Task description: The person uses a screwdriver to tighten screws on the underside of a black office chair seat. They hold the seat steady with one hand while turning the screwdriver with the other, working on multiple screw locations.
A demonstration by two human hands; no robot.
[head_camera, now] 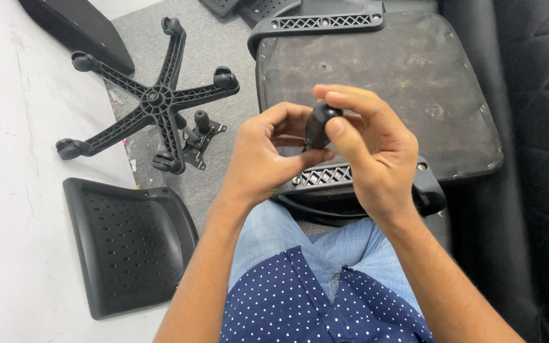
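Black caster (319,124) pinched between both hands' fingertips.

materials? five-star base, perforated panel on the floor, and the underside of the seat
Five-star base: looks like moulded black plastic, matte, with ribbed webbing along the arms. Perforated panel: black plastic too, slight sheen, moulded slots. Seat underside: probably board under a thin dark fabric, dusty and scuffed, stapled at the rim.
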